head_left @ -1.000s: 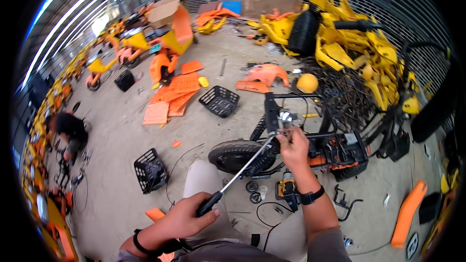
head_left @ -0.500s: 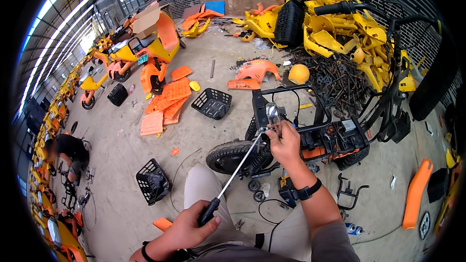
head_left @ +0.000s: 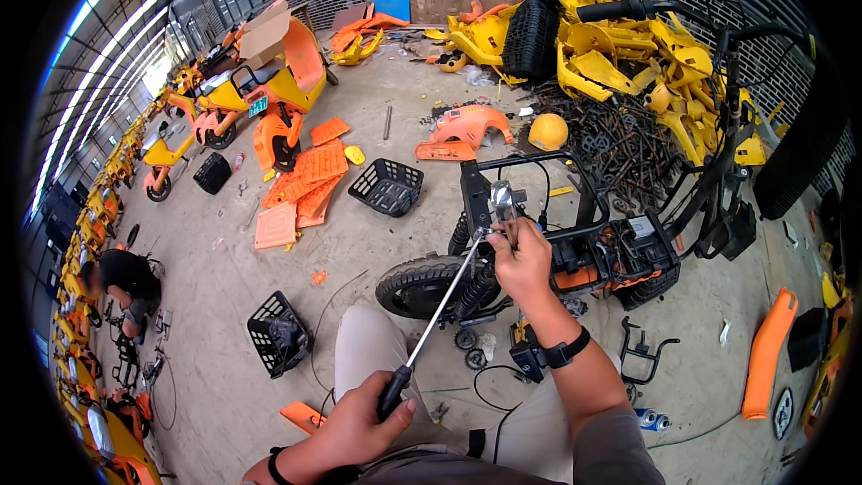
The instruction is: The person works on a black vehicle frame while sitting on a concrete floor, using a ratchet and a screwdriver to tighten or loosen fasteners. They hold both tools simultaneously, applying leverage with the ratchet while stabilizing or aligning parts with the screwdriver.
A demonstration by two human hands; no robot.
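Note:
In my left hand (head_left: 364,422), the fingers are closed around the black handle of a long screwdriver (head_left: 440,310). Its bright shaft slants up and to the right, and the tip meets the base of a shiny, clear-and-silver lamp-like piece (head_left: 504,201). My right hand (head_left: 523,262) grips that piece from the right, thumb and fingers near the screwdriver's tip. Both are at the rear end of a stripped black scooter frame (head_left: 557,235), above its rear wheel (head_left: 417,287). The fingers partly hide the exact contact and any screw there.
Black plastic baskets (head_left: 386,187) and orange panels (head_left: 310,175) lie on the concrete floor. Yellow body parts (head_left: 620,63) are piled beyond the frame, beside a heap of dark metal parts (head_left: 620,148). A person (head_left: 130,283) crouches far left near rows of scooters.
The view has shifted slightly, and my left hand with the screwdriver handle has moved a little to the right. My right hand keeps its grip on the shiny piece.

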